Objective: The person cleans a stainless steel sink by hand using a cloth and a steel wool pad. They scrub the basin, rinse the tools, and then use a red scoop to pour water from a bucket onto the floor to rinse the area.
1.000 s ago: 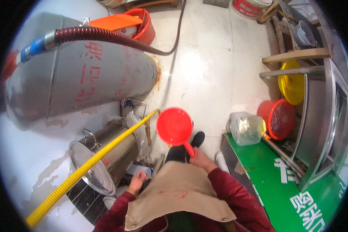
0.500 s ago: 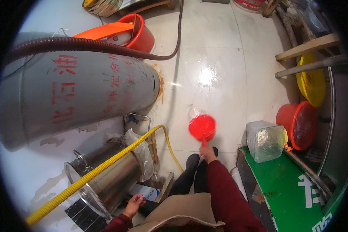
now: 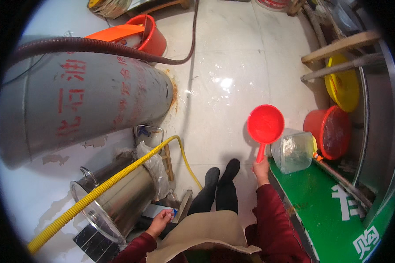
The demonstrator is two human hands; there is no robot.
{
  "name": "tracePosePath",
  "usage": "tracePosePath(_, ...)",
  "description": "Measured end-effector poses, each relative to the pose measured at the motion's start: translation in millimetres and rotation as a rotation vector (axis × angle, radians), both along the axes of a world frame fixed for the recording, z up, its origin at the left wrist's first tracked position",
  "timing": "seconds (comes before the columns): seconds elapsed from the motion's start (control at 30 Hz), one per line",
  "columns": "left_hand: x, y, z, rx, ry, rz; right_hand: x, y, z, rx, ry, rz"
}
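Observation:
A red plastic water dipper point(image 3: 266, 124) is held out at the right of the middle, next to the clear plastic tub. My right hand point(image 3: 261, 170) is closed round its handle, and its round bowl shows its inside. Whether any water is in it I cannot tell. Wet, shiny splashes point(image 3: 224, 83) lie on the pale tiled floor point(image 3: 232, 41) ahead. Low on the left, my left hand point(image 3: 161, 220) hangs beside the steel pot point(image 3: 129, 193) with its fingers curled together and nothing visible in them.
A grey gas cylinder point(image 3: 96, 94) lies at the left, crossed by a dark ribbed hose point(image 3: 101, 49). A yellow hose point(image 3: 118, 175) runs over the pot. Rightward are a clear tub point(image 3: 294, 153), a red basin point(image 3: 327, 131), a green board point(image 3: 314, 199) and a wooden-legged stand point(image 3: 342, 47).
My right hand has swung the dipper to the right, away from above my feet. Clear water at its rim has gone, and more splashes show on the floor. My left hand stays low by the pot.

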State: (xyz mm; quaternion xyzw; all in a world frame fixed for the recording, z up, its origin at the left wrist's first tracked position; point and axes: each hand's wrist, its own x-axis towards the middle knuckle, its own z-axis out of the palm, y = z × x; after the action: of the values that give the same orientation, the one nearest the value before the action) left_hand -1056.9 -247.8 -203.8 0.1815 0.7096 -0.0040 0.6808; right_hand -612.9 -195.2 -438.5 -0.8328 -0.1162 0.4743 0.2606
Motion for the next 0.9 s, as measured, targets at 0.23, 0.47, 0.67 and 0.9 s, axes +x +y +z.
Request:
tracePosePath(0.23,-24,-27,1,-0.074,0.117,0.026,-144,-43,3,-0.003,0.551,-0.188)
tracePosePath(0.47,-32,-21,3,-0.060,0.151,-0.062,-158,-14,-9,-0.006,1.221,-0.752)
tracePosePath(0.67,-5,-5,4,-0.021,0.126,-0.125,-56,29,-56,-0.057,1.217,-1.037)
tracePosePath(0.9,-2,-9,-8,-0.049,0.066,-0.139,21,52,-24,0.223,0.854,-0.700)
